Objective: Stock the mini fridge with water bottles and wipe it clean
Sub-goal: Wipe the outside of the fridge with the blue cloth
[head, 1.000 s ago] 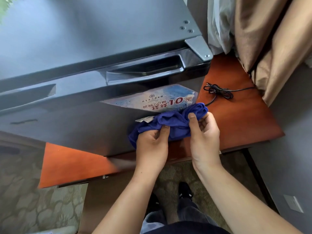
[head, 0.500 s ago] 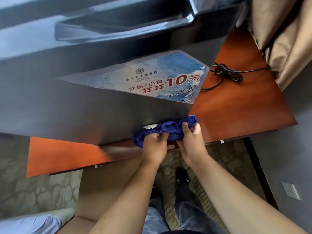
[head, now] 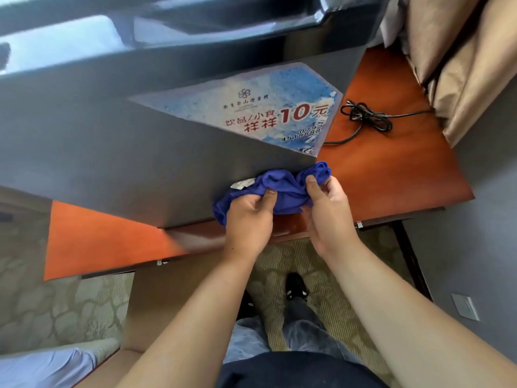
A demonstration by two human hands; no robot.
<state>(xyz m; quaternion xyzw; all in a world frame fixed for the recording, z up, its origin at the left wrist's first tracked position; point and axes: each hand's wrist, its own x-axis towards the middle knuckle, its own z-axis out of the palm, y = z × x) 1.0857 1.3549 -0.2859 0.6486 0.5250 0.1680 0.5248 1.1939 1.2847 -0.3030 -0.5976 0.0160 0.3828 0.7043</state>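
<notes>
Head view: both hands hold a crumpled blue cloth (head: 275, 189) against the grey mini fridge (head: 112, 163) door, left hand (head: 249, 217) and right hand (head: 327, 211) fingers pinching it, above the orange bench (head: 391, 175).

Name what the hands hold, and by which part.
Both grip the bunched blue cloth: left hand at its left end, right hand at its right end.

I count one fridge (head: 117, 152), one sticker (head: 268, 113), one cloth (head: 279, 186), two hands, left (head: 249, 219) and right (head: 330, 211), one cable (head: 366, 116), two shoes (head: 296, 285)
</notes>
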